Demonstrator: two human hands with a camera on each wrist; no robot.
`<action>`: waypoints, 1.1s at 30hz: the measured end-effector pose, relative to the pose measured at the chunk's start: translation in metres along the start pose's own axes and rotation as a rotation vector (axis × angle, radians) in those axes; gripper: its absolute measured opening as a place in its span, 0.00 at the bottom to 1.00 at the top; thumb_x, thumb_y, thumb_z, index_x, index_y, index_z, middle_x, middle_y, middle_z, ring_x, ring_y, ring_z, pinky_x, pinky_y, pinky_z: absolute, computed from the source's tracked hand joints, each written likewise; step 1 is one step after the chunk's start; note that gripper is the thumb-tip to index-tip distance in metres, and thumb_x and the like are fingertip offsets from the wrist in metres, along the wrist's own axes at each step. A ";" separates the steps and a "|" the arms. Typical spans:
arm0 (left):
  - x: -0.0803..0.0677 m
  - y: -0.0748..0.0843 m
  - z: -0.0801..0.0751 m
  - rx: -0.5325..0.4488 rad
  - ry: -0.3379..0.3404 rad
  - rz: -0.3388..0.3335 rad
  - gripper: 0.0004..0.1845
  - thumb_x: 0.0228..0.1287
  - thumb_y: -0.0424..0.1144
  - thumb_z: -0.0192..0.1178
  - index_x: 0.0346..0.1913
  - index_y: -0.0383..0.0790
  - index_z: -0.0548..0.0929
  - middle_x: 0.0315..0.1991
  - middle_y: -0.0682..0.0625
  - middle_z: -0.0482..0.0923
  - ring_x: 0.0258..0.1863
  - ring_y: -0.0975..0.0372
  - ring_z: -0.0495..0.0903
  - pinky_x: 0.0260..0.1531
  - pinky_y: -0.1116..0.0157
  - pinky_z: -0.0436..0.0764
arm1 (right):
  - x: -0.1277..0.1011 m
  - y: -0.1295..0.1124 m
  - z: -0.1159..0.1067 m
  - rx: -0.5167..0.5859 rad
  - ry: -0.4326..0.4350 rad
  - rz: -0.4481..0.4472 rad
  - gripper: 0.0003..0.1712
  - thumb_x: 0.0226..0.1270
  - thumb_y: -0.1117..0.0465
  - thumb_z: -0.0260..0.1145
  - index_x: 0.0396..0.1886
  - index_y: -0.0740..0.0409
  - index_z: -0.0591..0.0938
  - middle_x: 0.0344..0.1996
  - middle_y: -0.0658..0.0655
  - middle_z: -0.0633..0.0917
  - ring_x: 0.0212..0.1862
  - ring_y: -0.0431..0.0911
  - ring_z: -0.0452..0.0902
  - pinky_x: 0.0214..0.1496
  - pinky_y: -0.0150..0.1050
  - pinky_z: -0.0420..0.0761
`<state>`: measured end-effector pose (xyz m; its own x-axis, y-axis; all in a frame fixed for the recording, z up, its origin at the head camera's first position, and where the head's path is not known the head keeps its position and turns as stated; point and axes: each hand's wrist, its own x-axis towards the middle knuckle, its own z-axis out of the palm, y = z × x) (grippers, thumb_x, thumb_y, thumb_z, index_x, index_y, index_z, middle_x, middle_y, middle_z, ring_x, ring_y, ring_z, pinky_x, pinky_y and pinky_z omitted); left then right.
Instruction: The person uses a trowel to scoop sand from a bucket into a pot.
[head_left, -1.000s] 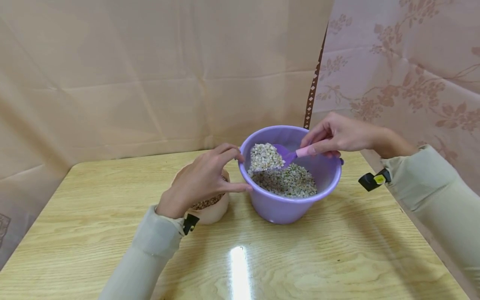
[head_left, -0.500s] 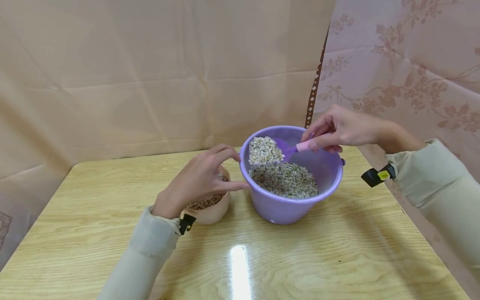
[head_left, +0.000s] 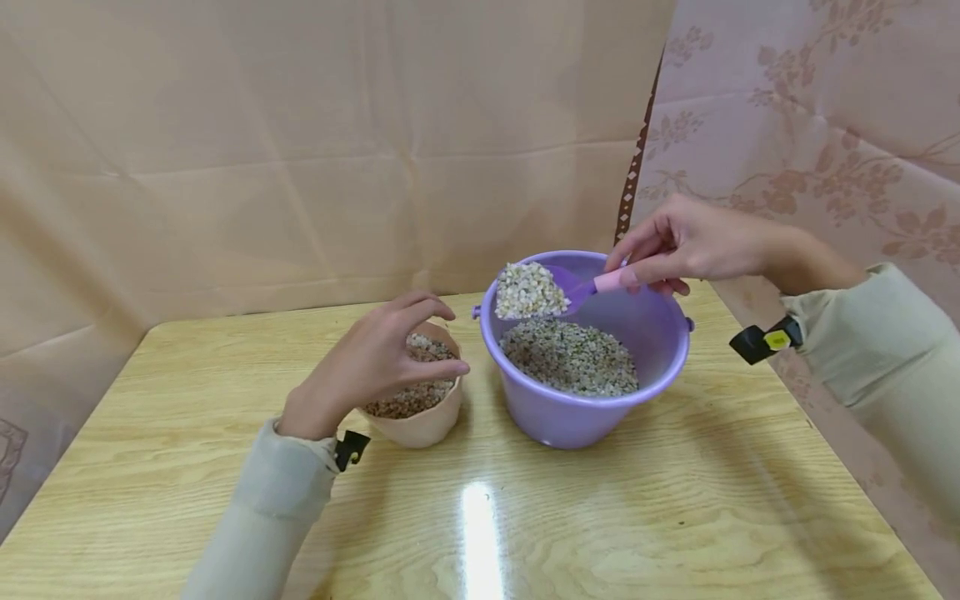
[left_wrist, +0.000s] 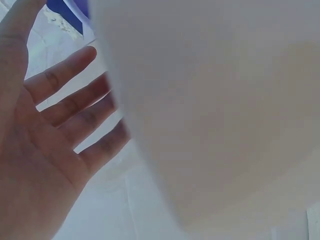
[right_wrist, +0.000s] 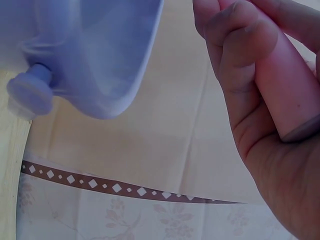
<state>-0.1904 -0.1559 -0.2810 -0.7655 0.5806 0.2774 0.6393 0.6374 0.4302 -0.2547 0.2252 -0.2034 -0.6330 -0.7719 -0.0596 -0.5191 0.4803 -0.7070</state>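
My right hand [head_left: 701, 242] grips the pink handle [right_wrist: 292, 92] of a small purple trowel [head_left: 579, 293], fingers curled round it in the right wrist view. Pale gravel [head_left: 531, 292] is heaped on the blade, which is held over the left part of a lilac bucket [head_left: 558, 421]. More gravel with greenish bits [head_left: 573, 358] lies inside the bucket. My left hand [head_left: 367, 358] hovers over a beige plant pot [head_left: 423, 429], thumb and fingers apart and holding nothing. Inside the pot is brown granular material [head_left: 408, 402] with paler grains toward the back, partly hidden by the hand.
Both containers stand side by side on a wood-grain table [head_left: 600, 517], the pot left of the bucket. A beige cloth [head_left: 300, 167] hangs behind the table, and a floral cloth [head_left: 810, 150] at the right. A knob [head_left: 476, 312] juts from the bucket's left rim.
My left hand has let go of the bucket's rim and moved left over the pot. My right hand has raised the loaded trowel slightly, up to about rim height in the head view.
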 end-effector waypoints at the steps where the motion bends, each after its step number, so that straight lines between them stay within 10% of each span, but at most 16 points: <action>1: -0.001 -0.001 -0.001 0.013 -0.002 -0.002 0.29 0.54 0.60 0.72 0.54 0.47 0.82 0.56 0.55 0.79 0.53 0.59 0.81 0.54 0.55 0.78 | 0.000 -0.001 -0.001 0.001 0.001 -0.007 0.09 0.69 0.64 0.68 0.46 0.57 0.88 0.20 0.62 0.83 0.16 0.47 0.74 0.17 0.37 0.76; 10: -0.011 -0.010 -0.005 0.074 -0.051 -0.104 0.39 0.52 0.67 0.69 0.62 0.47 0.79 0.65 0.48 0.74 0.66 0.50 0.71 0.60 0.47 0.73 | 0.004 -0.009 -0.004 -0.005 0.005 -0.098 0.08 0.69 0.65 0.67 0.44 0.55 0.89 0.16 0.61 0.81 0.15 0.48 0.72 0.15 0.37 0.74; 33: -0.048 -0.038 -0.014 0.121 -0.095 -0.215 0.47 0.47 0.70 0.70 0.65 0.42 0.78 0.61 0.43 0.76 0.60 0.47 0.76 0.57 0.43 0.75 | 0.015 -0.024 0.003 -0.029 0.006 -0.019 0.10 0.69 0.60 0.68 0.47 0.57 0.88 0.18 0.55 0.84 0.17 0.49 0.76 0.18 0.38 0.77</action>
<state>-0.1785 -0.2152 -0.2984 -0.8783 0.4663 0.1060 0.4707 0.8042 0.3630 -0.2502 0.2007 -0.1891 -0.6265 -0.7783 -0.0422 -0.5470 0.4776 -0.6875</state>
